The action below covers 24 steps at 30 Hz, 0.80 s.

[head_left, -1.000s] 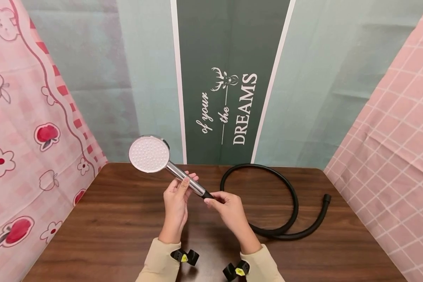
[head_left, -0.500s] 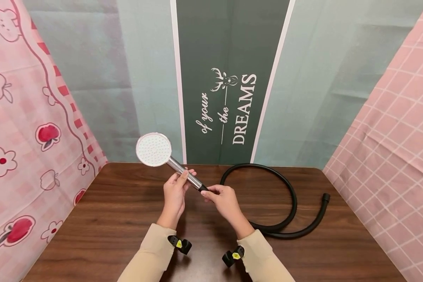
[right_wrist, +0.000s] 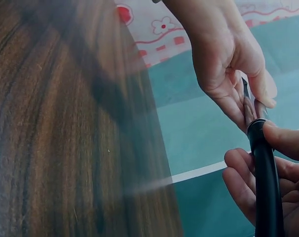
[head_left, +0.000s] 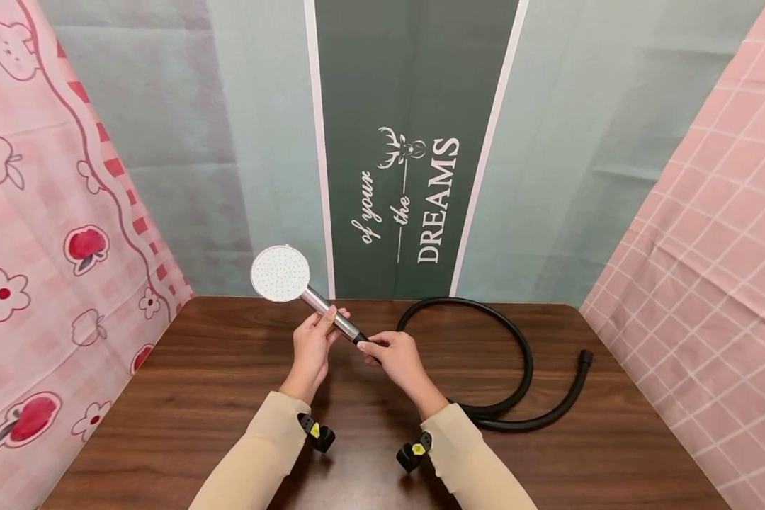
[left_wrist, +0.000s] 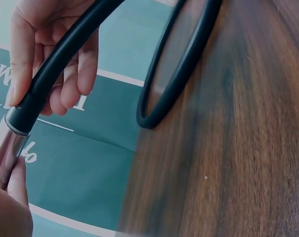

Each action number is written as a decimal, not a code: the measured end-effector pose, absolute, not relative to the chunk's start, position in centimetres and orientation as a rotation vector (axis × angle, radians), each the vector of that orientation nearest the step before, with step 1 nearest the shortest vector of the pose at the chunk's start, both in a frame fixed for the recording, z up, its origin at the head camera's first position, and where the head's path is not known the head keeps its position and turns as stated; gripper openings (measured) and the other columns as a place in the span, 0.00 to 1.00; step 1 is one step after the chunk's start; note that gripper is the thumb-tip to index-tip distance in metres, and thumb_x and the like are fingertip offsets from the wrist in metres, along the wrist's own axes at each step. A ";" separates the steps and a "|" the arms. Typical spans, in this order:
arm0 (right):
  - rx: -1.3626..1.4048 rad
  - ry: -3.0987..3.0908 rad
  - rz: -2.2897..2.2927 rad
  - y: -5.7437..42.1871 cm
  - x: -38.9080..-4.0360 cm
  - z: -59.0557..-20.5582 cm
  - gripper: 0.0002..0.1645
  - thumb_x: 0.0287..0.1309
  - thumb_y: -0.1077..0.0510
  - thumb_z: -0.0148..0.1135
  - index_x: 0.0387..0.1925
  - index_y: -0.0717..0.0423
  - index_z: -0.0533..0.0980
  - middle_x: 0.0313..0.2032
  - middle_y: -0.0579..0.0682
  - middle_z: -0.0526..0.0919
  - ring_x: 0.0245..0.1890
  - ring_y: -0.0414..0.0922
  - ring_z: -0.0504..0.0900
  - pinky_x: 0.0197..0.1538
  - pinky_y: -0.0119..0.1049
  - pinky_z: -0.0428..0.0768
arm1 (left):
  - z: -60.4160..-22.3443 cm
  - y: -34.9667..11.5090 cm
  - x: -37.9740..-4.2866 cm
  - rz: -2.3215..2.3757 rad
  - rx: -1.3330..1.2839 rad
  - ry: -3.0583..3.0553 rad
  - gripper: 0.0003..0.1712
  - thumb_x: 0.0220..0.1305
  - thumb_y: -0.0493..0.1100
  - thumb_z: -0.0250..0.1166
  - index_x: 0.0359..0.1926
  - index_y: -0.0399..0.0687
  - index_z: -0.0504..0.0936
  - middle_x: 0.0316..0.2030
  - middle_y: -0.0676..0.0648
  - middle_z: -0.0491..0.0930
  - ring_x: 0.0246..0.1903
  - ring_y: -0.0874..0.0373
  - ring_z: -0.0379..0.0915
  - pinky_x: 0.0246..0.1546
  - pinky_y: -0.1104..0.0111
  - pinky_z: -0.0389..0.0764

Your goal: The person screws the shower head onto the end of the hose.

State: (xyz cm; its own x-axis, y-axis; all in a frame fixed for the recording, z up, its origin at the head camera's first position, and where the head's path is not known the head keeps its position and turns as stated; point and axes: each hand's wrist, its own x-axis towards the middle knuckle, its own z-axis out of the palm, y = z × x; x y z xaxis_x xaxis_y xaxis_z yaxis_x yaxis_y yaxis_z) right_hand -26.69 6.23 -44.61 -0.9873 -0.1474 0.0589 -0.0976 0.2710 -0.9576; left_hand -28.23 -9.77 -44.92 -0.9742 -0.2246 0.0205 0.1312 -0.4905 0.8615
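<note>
A round shower head with a white nozzle face and a chrome handle is held up over the table, face toward me. My left hand grips the handle, thumb along its front. My right hand pinches the black shower hose at its end fitting, right at the bottom of the handle. In the left wrist view the black fitting meets the metal handle in line. From the right wrist view, the hose runs back across the right hand's fingers.
The hose lies in a wide loop on the right of the brown wooden table, its free end pointing up and away. Behind stands a green cloth backdrop, with pink cloths at both sides. Each sleeve carries a black wrist camera.
The shower head has shifted slightly right and its face is turned more toward me. Both hands have moved a little left, with the right hand still pinching the hose fitting at the handle.
</note>
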 end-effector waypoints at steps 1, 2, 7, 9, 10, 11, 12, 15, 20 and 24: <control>-0.232 2.469 -1.858 6.2 -26.8 -44.7 0.17 0.58 0.55 0.70 0.39 0.67 0.84 0.30 0.60 0.88 0.28 0.47 0.89 0.42 0.49 0.89 | -45.0 -9.8 -28.3 -2.546 0.147 -1.459 0.17 0.72 0.39 0.60 0.51 0.27 0.76 0.38 0.44 0.88 0.39 0.62 0.87 0.47 0.71 0.86; -0.227 2.470 -1.855 6.1 -26.9 -44.8 0.17 0.58 0.55 0.71 0.38 0.68 0.84 0.29 0.60 0.88 0.28 0.47 0.88 0.41 0.47 0.89 | -45.1 -9.9 -28.4 -2.548 0.160 -1.460 0.16 0.72 0.39 0.60 0.51 0.27 0.76 0.39 0.44 0.88 0.39 0.62 0.87 0.47 0.71 0.86; -0.206 2.490 -1.816 5.9 -27.4 -45.0 0.17 0.58 0.55 0.71 0.37 0.68 0.84 0.28 0.60 0.88 0.27 0.48 0.89 0.39 0.46 0.89 | -45.6 -10.1 -28.8 -2.543 0.192 -1.483 0.16 0.72 0.39 0.60 0.50 0.27 0.76 0.41 0.42 0.88 0.40 0.60 0.87 0.48 0.71 0.86; -0.196 2.480 -1.809 5.9 -27.6 -45.2 0.17 0.58 0.55 0.71 0.36 0.68 0.84 0.26 0.59 0.88 0.27 0.50 0.89 0.39 0.47 0.89 | -45.7 -10.1 -28.9 -2.550 0.220 -1.488 0.16 0.72 0.39 0.60 0.49 0.27 0.77 0.41 0.40 0.88 0.41 0.59 0.87 0.47 0.71 0.86; -0.193 2.472 -1.807 5.9 -27.7 -45.3 0.16 0.58 0.55 0.71 0.36 0.68 0.84 0.25 0.58 0.87 0.27 0.51 0.89 0.39 0.48 0.89 | -45.9 -10.1 -29.0 -2.554 0.236 -1.490 0.16 0.72 0.39 0.59 0.50 0.26 0.76 0.41 0.40 0.87 0.41 0.59 0.86 0.46 0.71 0.86; -0.188 2.461 -1.807 5.8 -27.7 -45.4 0.16 0.58 0.56 0.70 0.36 0.69 0.84 0.24 0.57 0.87 0.27 0.51 0.88 0.39 0.47 0.89 | -46.1 -10.1 -29.0 -2.559 0.252 -1.495 0.17 0.72 0.40 0.59 0.50 0.26 0.76 0.41 0.40 0.87 0.41 0.59 0.86 0.45 0.72 0.86; -0.184 2.450 -1.808 5.8 -27.8 -45.6 0.16 0.58 0.56 0.70 0.36 0.69 0.84 0.23 0.57 0.87 0.26 0.50 0.88 0.39 0.47 0.89 | -46.2 -10.2 -29.0 -2.564 0.267 -1.493 0.17 0.72 0.40 0.59 0.50 0.26 0.76 0.41 0.40 0.87 0.40 0.59 0.86 0.44 0.72 0.86; -0.173 2.425 -1.810 5.6 -28.1 -45.9 0.15 0.59 0.57 0.70 0.35 0.69 0.84 0.22 0.54 0.86 0.23 0.45 0.86 0.36 0.44 0.90 | -46.7 -10.2 -29.2 -2.578 0.296 -1.475 0.18 0.72 0.40 0.59 0.50 0.25 0.75 0.39 0.40 0.87 0.39 0.59 0.86 0.42 0.73 0.86; -0.161 2.409 -1.799 5.5 -28.4 -46.3 0.14 0.59 0.58 0.69 0.34 0.69 0.84 0.22 0.54 0.86 0.21 0.39 0.84 0.32 0.36 0.89 | -47.4 -10.2 -29.5 -2.585 0.312 -1.460 0.14 0.72 0.40 0.59 0.47 0.29 0.76 0.36 0.43 0.87 0.38 0.59 0.86 0.41 0.73 0.86; -0.193 2.399 -1.780 5.5 -28.4 -46.6 0.15 0.59 0.58 0.68 0.35 0.71 0.83 0.21 0.54 0.85 0.20 0.39 0.83 0.31 0.35 0.88 | -48.0 -10.4 -29.7 -2.586 0.337 -1.489 0.15 0.73 0.41 0.59 0.47 0.29 0.76 0.34 0.46 0.87 0.38 0.59 0.85 0.40 0.74 0.86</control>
State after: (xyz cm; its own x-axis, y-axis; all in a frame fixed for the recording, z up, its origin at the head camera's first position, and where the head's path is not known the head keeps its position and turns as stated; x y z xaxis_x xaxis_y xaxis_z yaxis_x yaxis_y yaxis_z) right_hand -28.42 5.50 -46.56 -0.9807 -0.1908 -0.0419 -0.0152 0.2885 -0.9574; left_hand -29.65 -10.38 -48.03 -0.9653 -0.2301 -0.1235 0.0087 -0.5009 0.8654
